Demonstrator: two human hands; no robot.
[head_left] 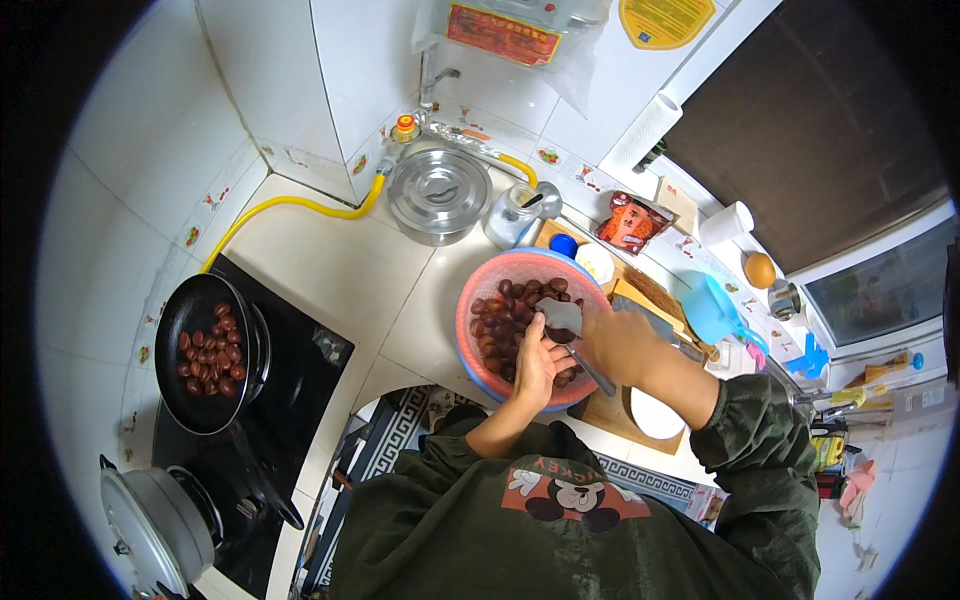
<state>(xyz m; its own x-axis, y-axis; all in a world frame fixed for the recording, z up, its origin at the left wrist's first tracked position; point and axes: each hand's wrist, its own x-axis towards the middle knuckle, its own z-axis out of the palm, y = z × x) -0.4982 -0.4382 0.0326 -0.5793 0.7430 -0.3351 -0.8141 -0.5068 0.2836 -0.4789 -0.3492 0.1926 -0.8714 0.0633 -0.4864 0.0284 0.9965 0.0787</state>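
Observation:
A pink colander (477,290) full of brown chestnuts (500,320) sits inside a blue basin (459,345) on the counter in front of me. Over the colander, my left hand (538,368) is closed, palm up, its thumb against a flat grey piece (560,313); what its fingers hold, I cannot make out. My right hand (622,348) comes in from the right beside that piece and is smeared by motion, so its grip is hidden. A dark metal handle (596,376) slants across the colander's rim below my hands.
At left, a black frying pan (172,350) with chestnuts rests on the black stove (310,385), near a lidded pot (150,520). Behind the colander stand a steel pot (439,195) and a glass jar (505,225). A cutting board (605,415) and white plate (657,412) lie right.

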